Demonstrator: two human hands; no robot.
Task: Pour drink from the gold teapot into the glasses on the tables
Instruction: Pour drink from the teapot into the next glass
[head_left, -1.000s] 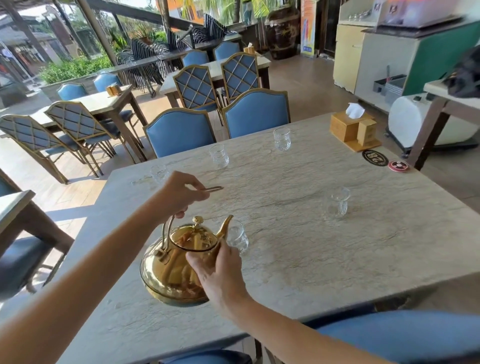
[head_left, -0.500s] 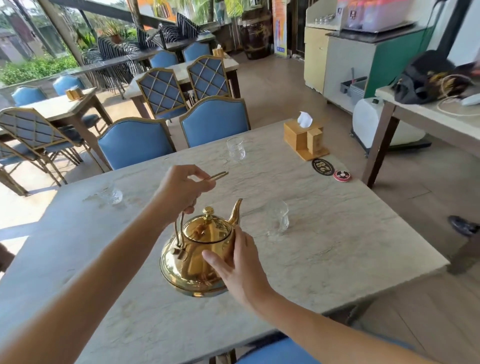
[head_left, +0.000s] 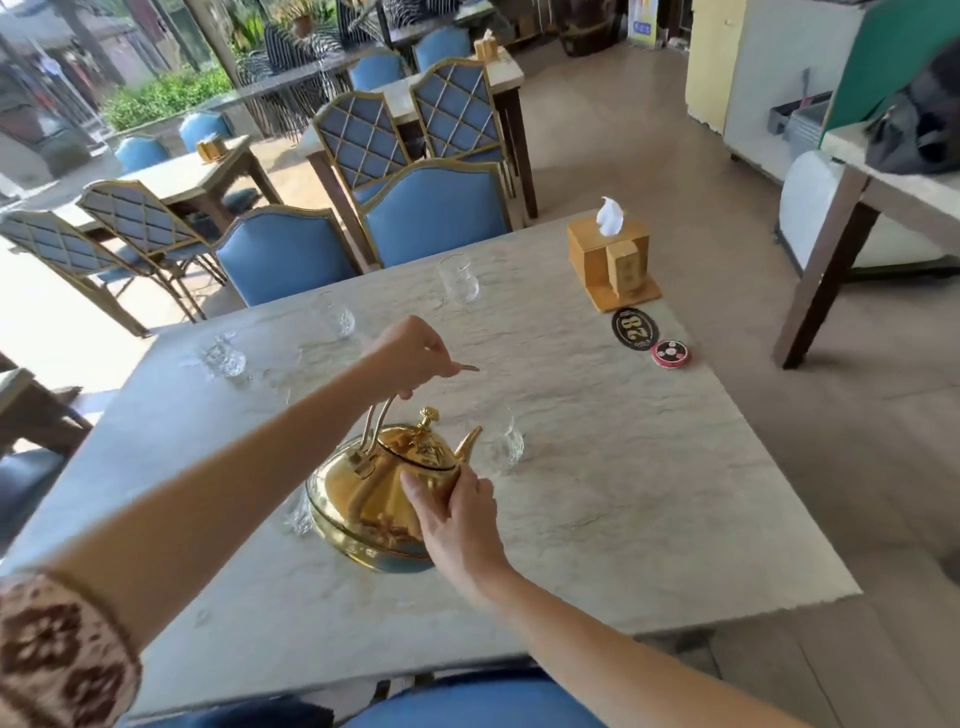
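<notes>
Head view, single camera. Gold teapot (head_left: 387, 493) is over the near-left part of the stone-topped table (head_left: 649, 493); whether its base rests on the top or hangs just above it cannot be told. Left hand (head_left: 410, 353) is closed around the top of the arched handle, fingers curled together on it. Right hand (head_left: 457, 512) is pressed flat against the pot's right flank below the spout, fingers spread on the metal: a support, not a pinch. Lid knob sits upright; the spout points right, toward the nearest glass (head_left: 501, 441), which stands just beside the spout tip. No stream visible at the spout.

Other glasses: far-centre glass (head_left: 458, 279), mid-left glass (head_left: 335, 317), left glass (head_left: 223, 356). A further glass seems to sit against the pot's left side, mostly hidden. Fill levels unreadable; all look clear. Tissue box (head_left: 610, 260) and number plaque (head_left: 635, 328) sit at the far right edge, well clear of the work.

Judged step: lining up the spout with the nearest glass.

Risks:
- Glass is narrow and the spout is beside the rim, not over it; tipping now would likely put liquid on the table.
- The pot body is broad; swinging it could knock the half-hidden glass on its left.
- The lid is unsecured by either hand; a steep tilt may let it slip.
- If the contents are hot, the palm on the wall may flinch.
</notes>
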